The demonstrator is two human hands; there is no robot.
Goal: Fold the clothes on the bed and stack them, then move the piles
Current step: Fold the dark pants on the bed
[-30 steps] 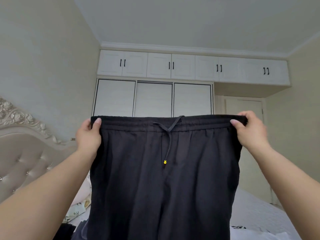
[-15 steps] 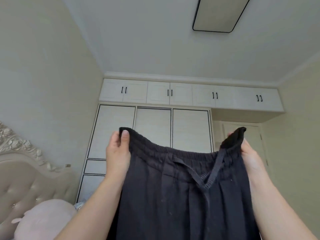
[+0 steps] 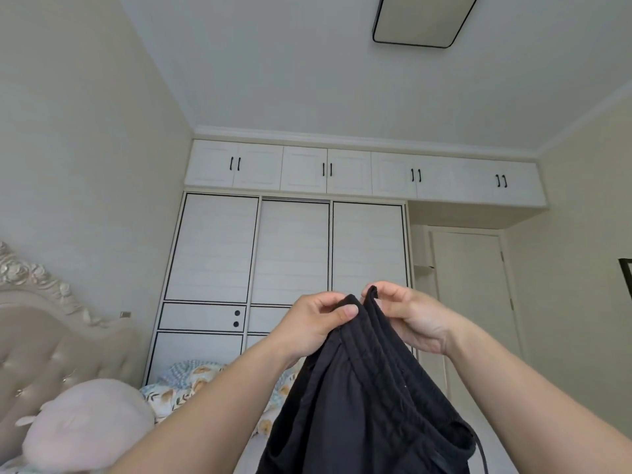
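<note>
Fingers (image 3: 349,309) of the left hand (image 3: 316,325) curl round one end of the trousers' (image 3: 366,405) waistband, thumb pressed on top; the right hand (image 3: 410,319) pinches the other end just beside it, so both ends meet. Black, gathered at the elastic, the cloth hangs doubled in the air between the forearms, above the bed (image 3: 212,384), a drawstring (image 3: 480,449) dangling at lower right

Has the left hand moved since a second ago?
Yes. The left hand moved rightward to meet the right hand, now before the white wardrobe's middle door.
</note>
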